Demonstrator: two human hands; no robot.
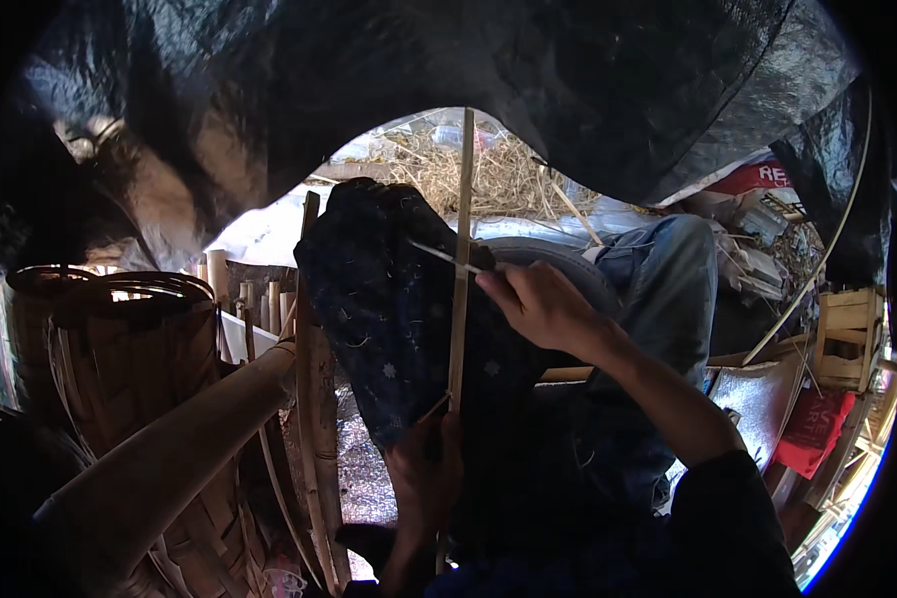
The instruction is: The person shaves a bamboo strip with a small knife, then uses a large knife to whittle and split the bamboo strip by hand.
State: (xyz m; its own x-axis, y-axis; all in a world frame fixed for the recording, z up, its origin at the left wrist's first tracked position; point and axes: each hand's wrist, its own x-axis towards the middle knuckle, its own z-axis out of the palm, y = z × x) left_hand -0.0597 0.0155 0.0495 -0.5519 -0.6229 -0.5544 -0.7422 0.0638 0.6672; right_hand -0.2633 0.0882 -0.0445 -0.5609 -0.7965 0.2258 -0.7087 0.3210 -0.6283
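An upright bamboo strip (458, 349), long and pale, stands in front of me. My left hand (427, 466) is closed around its lower part, just above my lap. My right hand (548, 307) is closed on a knife, whose handle is mostly hidden in the fist. The thin knife blade (437, 252) points left and crosses the strip around its middle. Behind the strip, a dark patterned cloth (369, 319) covers my raised left knee. The blue jeans (668, 289) on my other leg show to the right of the knife hand.
Black plastic sheeting (419, 60) hangs low overhead. A thick bamboo pole (179, 458) slants at the left, beside rolled brown sheaths (130, 349). Dry straw (488, 174) lies beyond the opening. To the right are a red bag (815, 431) and a small wooden crate (847, 339).
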